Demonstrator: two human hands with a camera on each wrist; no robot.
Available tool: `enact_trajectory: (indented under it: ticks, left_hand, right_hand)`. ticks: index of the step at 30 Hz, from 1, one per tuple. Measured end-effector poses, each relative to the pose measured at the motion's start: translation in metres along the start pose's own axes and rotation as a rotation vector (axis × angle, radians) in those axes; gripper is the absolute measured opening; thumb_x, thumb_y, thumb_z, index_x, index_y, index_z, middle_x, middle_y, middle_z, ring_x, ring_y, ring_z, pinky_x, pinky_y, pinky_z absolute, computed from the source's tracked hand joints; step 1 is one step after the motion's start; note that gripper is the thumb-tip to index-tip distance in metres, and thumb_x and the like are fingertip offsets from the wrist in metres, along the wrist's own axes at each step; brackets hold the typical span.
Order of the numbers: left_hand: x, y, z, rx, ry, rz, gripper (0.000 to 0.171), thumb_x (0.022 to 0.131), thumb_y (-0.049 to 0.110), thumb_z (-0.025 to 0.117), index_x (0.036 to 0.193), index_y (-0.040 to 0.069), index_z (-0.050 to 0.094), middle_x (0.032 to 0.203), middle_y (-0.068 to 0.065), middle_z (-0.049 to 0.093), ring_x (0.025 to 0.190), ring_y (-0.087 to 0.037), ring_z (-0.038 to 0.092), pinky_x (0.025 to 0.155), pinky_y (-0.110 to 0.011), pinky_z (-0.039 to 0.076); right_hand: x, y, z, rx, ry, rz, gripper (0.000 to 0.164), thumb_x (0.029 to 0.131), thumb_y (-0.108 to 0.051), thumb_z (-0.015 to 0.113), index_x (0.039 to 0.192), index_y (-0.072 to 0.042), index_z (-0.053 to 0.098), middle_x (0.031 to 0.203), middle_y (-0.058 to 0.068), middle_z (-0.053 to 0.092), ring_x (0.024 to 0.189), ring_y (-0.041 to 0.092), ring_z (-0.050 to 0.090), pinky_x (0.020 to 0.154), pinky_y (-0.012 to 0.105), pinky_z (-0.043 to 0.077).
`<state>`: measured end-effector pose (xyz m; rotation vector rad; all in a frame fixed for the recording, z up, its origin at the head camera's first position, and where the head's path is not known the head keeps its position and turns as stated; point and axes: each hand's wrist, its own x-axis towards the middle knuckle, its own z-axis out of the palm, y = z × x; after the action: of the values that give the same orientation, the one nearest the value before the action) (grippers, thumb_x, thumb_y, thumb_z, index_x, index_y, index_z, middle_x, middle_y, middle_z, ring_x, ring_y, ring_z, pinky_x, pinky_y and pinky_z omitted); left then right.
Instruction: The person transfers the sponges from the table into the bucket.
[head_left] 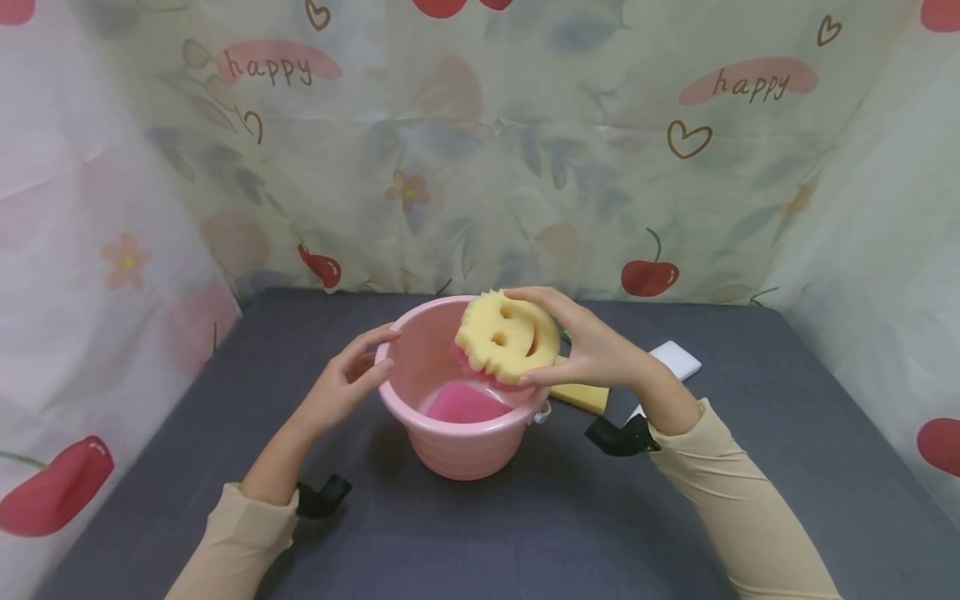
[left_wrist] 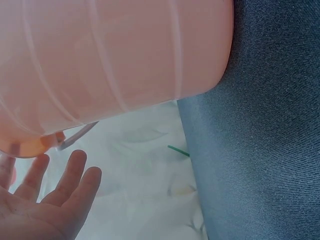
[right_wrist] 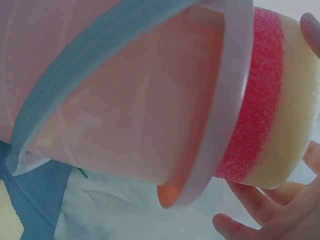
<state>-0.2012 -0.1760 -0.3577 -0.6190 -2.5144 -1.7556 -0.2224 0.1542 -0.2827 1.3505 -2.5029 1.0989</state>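
A pink bucket stands upright at the middle of the table. My right hand grips a round smiley-face sponge, yellow on the face with a pink scrubbing back, fingers on its far edge and thumb on its near edge. It is held tilted at the right side of the bucket's mouth; in the right wrist view its pink layer is beside the rim. My left hand touches the bucket's left rim with fairly straight fingers. A bright pink piece lies at the bucket's bottom, its kind unclear.
Behind the bucket on the right lies a yellow block, partly hidden. A white block is farther right, partly behind my right wrist. The bucket's grey handle hangs along its side. Patterned cloth walls the dark table.
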Motion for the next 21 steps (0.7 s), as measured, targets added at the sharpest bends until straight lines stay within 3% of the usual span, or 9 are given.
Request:
enact_trajectory:
  ticks: [12, 21]
  left_hand:
    - [0.0, 0.0, 0.0, 0.002, -0.002, 0.002, 0.047, 0.094, 0.018, 0.053, 0.139, 0.016, 0.041, 0.15, -0.008, 0.032, 0.124, -0.037, 0.047, 0.085, -0.02, 0.048]
    - [0.0, 0.0, 0.0, 0.015, 0.003, -0.013, 0.047, 0.094, 0.018, 0.053, 0.139, 0.017, 0.041, 0.15, -0.008, 0.033, 0.124, -0.037, 0.047, 0.09, -0.037, 0.049]
  right_hand:
    - [0.004, 0.002, 0.01, 0.029, -0.038, -0.009, 0.084, 0.068, -0.022, 0.083, 0.139, -0.011, 0.039, 0.139, 0.006, 0.044, 0.128, 0.019, 0.04, 0.107, 0.045, 0.035]
    - [0.006, 0.002, 0.014, 0.027, -0.055, 0.027, 0.084, 0.068, -0.023, 0.083, 0.139, -0.014, 0.039, 0.138, 0.005, 0.044, 0.126, 0.019, 0.041, 0.104, 0.043, 0.037]
